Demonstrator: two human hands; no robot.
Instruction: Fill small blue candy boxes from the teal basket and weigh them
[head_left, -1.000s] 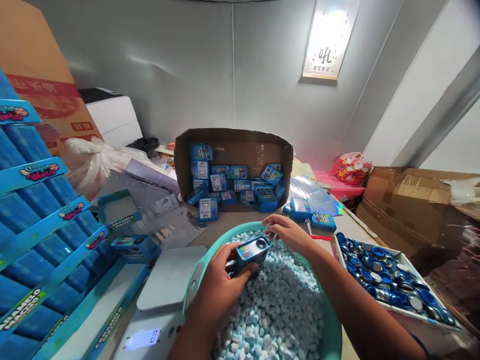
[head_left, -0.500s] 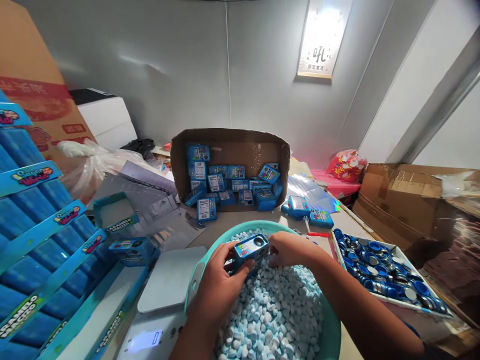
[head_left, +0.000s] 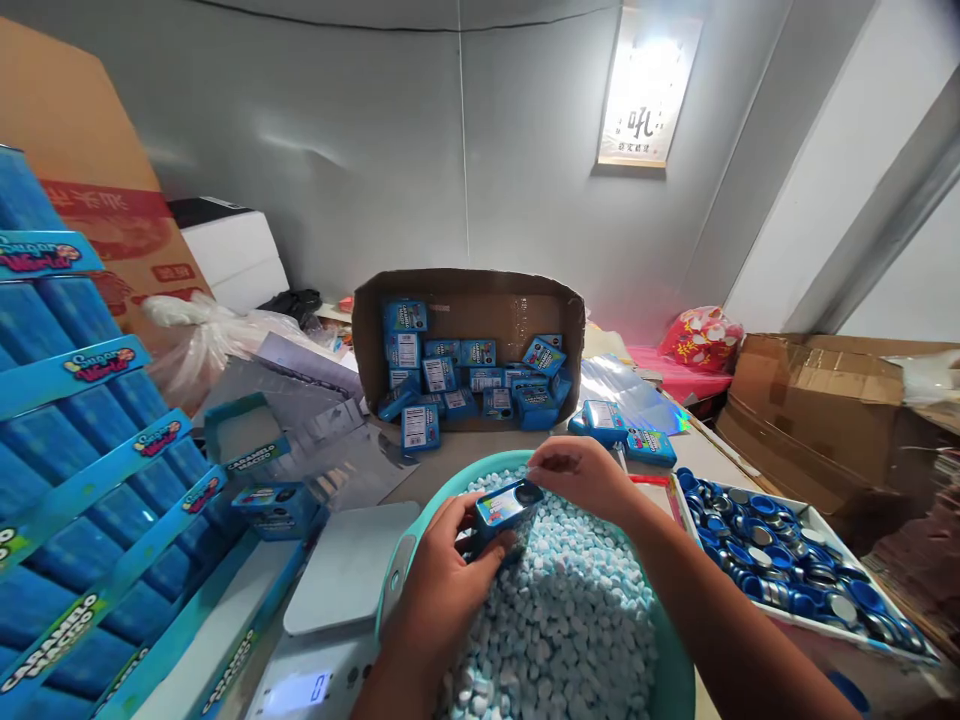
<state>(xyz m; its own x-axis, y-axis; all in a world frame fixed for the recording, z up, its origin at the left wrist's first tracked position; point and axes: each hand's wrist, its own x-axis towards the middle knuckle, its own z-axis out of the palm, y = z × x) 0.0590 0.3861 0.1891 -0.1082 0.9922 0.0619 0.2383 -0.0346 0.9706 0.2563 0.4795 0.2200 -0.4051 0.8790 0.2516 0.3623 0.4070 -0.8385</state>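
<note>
My left hand (head_left: 442,565) grips a small blue tin (head_left: 501,506), its round dark opening facing up and tilted a little to the right. Just above that opening is my right hand (head_left: 581,475), with its fingers bent together. Whatever its fingertips hold, if anything, is too small to make out. Both hands are over a turquoise basin (head_left: 677,640) filled with pale blue and white candy tablets (head_left: 555,620).
A digital scale (head_left: 341,570) stands left of the basin, beside stacked blue display boxes (head_left: 67,480). Behind is a cardboard box (head_left: 465,300) of blue tins. Loose tins (head_left: 649,446) lie right of it. Blue lids (head_left: 780,550) fill a tray at right.
My right hand has risen from the candies beside the tin to above its opening. The left hand still holds the tin. The view has shifted slightly.
</note>
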